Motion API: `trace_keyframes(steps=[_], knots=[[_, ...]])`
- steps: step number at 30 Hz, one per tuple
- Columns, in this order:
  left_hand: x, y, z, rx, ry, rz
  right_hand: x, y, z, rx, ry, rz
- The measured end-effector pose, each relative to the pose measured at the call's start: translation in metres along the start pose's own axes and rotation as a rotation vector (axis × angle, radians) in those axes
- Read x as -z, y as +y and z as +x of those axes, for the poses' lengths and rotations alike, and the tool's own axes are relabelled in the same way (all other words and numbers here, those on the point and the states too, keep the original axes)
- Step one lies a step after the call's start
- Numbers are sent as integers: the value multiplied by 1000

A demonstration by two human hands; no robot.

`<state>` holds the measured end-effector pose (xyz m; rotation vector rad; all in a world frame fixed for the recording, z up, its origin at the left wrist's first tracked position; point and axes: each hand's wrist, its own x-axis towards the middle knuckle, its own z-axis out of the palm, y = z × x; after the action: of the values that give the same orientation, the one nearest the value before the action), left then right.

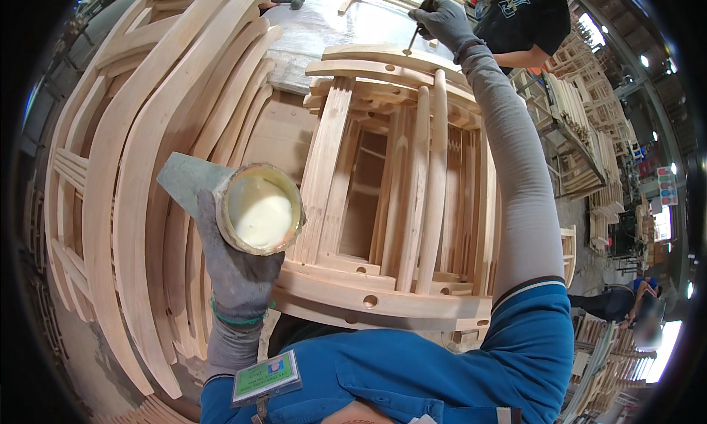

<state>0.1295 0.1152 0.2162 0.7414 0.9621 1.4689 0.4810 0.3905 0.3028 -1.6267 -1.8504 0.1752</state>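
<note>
My left hand (241, 280), in a grey glove, is wrapped round a round pot (298, 231) of cream-white liquid (259, 209) that looks like glue. A flat grey-green piece (190, 179) sticks out beside the pot; how it is held is partly hidden. In front of me lies a stack of pale wooden frames (412, 305) with curved rails, upright bars and round holes. My right hand (448, 26), also gloved, is stretched to the far side and closed on a thin dark stick (414, 40). The stick's lower tip meets the top of the far curved rail (353, 53).
Curved wooden chair frames (140, 159) stand stacked close on my left. Beyond the stack is a table with a shiny grey covering (309, 30), and a dark-headed mallet (294, 3) near another person's hand. A co-worker in a black shirt (534, 19) stands at the far right.
</note>
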Motion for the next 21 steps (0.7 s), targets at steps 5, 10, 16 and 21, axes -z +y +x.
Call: trace_keyframes(steps=[5,10,16,21], knots=[[-3,-1,-6,-208,-96,266,7,-5,5,-45,-1,-81],[5,0,-8,-244,-121,323,-2,-8,2,-79,-25,148],[-13,13,-5,125,-240,-292,47,6,-26,-7,-13,185],[-30,17,-11,26,-423,-368,77,-116,-137,72,-193,662]])
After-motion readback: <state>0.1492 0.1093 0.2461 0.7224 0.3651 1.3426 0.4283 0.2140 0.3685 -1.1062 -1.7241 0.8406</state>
